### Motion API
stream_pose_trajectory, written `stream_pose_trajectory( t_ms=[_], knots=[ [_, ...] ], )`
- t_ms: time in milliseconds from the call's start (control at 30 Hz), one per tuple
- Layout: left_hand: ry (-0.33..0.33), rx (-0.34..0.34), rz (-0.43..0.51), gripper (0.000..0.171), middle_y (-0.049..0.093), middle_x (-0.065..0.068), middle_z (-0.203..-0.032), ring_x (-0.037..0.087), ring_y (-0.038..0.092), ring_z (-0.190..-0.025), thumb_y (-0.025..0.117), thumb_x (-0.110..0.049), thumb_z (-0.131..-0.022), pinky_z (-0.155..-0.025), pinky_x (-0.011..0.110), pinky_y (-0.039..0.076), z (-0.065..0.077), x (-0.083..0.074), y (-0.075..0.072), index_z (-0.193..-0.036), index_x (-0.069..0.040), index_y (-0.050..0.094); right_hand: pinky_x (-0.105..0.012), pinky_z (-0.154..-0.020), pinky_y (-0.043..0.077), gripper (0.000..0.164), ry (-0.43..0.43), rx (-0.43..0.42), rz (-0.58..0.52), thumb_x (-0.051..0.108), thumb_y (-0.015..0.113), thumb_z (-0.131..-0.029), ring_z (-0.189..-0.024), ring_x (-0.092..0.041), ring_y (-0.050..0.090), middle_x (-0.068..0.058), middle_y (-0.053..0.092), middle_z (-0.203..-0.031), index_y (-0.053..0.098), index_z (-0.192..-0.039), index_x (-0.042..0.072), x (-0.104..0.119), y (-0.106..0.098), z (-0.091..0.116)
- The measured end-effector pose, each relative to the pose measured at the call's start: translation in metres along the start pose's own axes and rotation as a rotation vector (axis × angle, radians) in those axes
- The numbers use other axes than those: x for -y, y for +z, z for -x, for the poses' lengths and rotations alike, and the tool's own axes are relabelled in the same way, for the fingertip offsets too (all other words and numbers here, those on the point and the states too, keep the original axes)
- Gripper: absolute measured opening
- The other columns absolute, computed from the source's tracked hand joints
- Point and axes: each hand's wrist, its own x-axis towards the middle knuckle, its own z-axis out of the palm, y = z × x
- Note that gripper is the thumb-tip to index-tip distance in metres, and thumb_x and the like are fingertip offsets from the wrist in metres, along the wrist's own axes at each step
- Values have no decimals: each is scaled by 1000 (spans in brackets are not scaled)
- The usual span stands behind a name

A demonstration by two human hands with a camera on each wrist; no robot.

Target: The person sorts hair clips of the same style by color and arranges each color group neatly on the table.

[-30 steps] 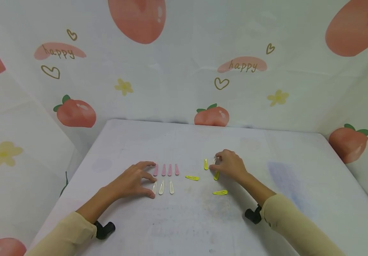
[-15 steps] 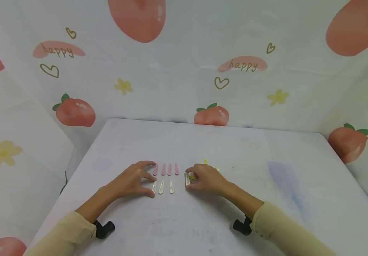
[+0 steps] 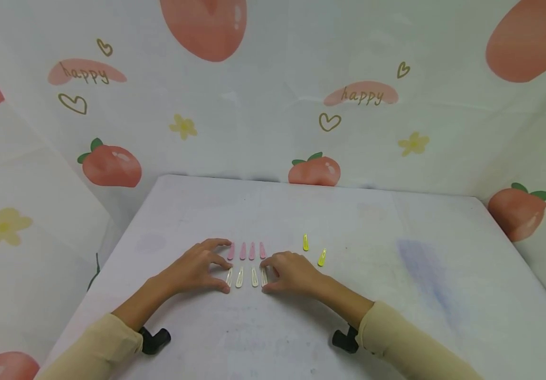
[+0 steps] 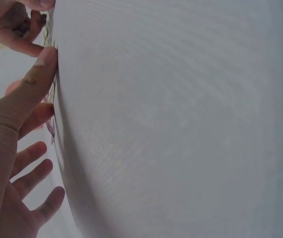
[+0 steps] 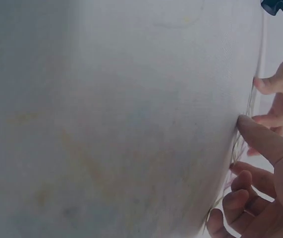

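- The left hand [image 3: 197,269] is spread wide, its thumb and a finger at the two ends of the leftmost white clip [image 3: 229,277]; that span probably marks or steadies the row's near end. Whether it squeezes the clip, I cannot tell.
- Another left finger reaches the leftmost pink clip [image 3: 231,252], perhaps to keep both rows level.
- The right hand [image 3: 294,272] is narrow, pinching the rightmost white clip [image 3: 264,276] end to end between thumb and finger; a lengthwise hold seems chosen to keep it parallel to its neighbours.
- Between the hands lie two middle white clips [image 3: 255,277], flat on the counter [image 3: 273,338] and apart from each other, pointing away from the person like the pink ones.
- Just beyond them, three more pink clips [image 3: 252,252] line up beside the leftmost one, so colour appears to decide the row.
- Beyond the right hand, two yellow clips [image 3: 306,242] lie apart at differing angles, seemingly unsorted.
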Motion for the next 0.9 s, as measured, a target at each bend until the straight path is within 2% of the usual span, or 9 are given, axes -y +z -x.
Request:
stream_pose_trajectory(
  t_ms=[267, 400, 667, 900],
  knots=[
    [5, -12, 7, 56, 56, 9, -139, 32, 48, -131, 89, -52, -62, -103, 55, 43, -1, -1, -1, -103, -15, 81, -22, -55, 35, 50, 21, -10, 10, 36, 84, -79, -65, -9, 45, 9, 51, -69, 72, -122, 13, -1, -4, 2],
    [8, -12, 7, 56, 56, 8, -140, 32, 48, -131, 88, -54, -62, -103, 56, 42, -1, 1, 0, -103, -16, 81, -24, -55, 34, 51, 30, -49, 0, 36, 84, -78, -65, -9, 44, 7, 51, -70, 72, -122, 12, -7, -11, 8],
    [13, -22, 7, 56, 56, 8, -139, 31, 48, -131, 88, -55, -62, -103, 55, 42, -2, 2, 1, -102, -16, 81, -26, -59, 38, 45, 150, -149, 26, 34, 84, -78, -68, -10, 46, 5, 53, -75, 74, -116, 12, -43, -34, 29],
    [0, -18, 6, 53, 56, 8, -139, 32, 49, -130, 89, -53, -64, -103, 54, 43, 1, -1, 0, -103, -18, 81, -28, -62, 42, 46, 216, -173, 56, 34, 84, -77, -72, -12, 49, 5, 56, -81, 74, -115, 10, -74, -42, 49]
  ],
)
